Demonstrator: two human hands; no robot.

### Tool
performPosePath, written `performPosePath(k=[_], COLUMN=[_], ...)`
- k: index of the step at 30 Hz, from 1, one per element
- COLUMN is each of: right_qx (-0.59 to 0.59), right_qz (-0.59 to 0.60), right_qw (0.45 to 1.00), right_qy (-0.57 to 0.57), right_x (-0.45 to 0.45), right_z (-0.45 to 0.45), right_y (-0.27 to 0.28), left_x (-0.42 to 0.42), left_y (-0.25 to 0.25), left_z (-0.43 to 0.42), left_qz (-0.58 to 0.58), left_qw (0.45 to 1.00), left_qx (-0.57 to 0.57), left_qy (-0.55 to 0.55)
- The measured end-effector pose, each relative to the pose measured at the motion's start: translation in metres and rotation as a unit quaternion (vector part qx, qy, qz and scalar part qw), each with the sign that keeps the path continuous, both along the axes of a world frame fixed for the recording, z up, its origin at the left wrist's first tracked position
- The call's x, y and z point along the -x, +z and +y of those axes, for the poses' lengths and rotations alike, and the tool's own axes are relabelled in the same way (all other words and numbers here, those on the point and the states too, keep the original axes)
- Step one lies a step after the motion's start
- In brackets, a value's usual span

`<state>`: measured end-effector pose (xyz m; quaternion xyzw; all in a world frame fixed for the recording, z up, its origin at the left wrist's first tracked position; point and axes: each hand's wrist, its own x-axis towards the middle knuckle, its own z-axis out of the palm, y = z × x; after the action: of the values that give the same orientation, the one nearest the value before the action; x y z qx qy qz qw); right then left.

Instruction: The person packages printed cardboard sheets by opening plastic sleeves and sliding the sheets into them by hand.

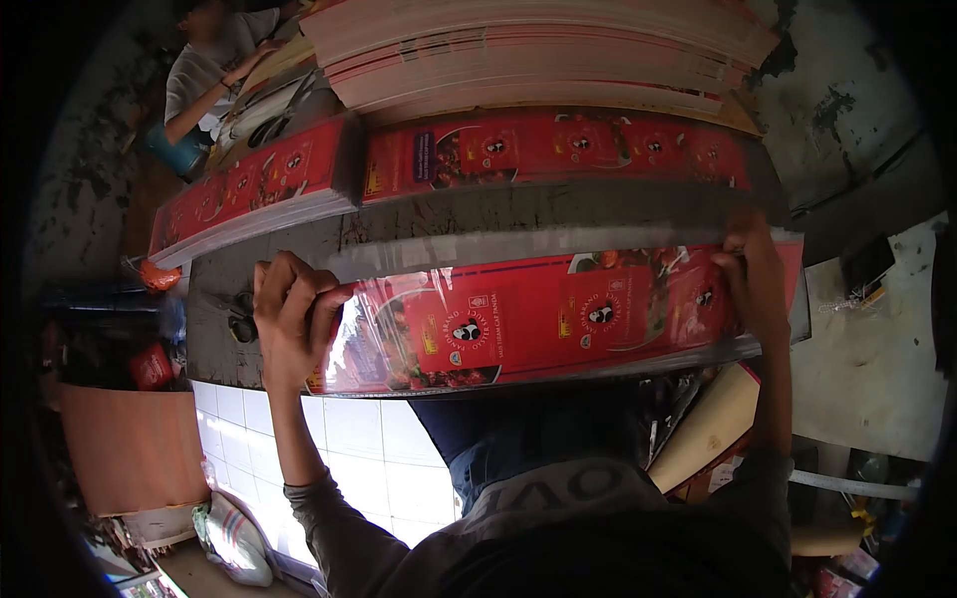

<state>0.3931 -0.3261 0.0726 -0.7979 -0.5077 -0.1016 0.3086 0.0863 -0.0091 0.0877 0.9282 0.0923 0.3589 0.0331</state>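
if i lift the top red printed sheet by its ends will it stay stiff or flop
The top red printed sheet will probably sag in the middle, being long and looking thin. Its glossy surface, bright near the left hand, may be slippery.

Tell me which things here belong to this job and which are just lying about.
Likely in the job:
- red sheet, in left hand and right hand
- left red stack
- back red sheets
- table

Seemingly lying about:
- striped sack
- orange bundle
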Motion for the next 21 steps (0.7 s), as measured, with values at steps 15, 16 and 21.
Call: performPosePath(k=[15,16,21], right_qx=[-0.064,-0.081,-0.074], right_qz=[-0.326,-0.349,-0.356], right_qw=[0.942,0.933,0.932], right_qy=[0.04,0.033,0.004], right_x=[0.041,0.042,0.042], right_z=[-0.047,-0.047,-0.043], right_y=[0.009,0.005,0.003], left_x=[0.036,0.041,0.06], left_y=[0.039,0.022,-0.04], left_z=[0.03,0.045,0.074], left_qz=[0.056,0.049,0.039], left_qw=[0.967,0.914,0.626], left_qx=[0.238,0.373,0.666], left_qy=[-0.071,-0.153,-0.404])
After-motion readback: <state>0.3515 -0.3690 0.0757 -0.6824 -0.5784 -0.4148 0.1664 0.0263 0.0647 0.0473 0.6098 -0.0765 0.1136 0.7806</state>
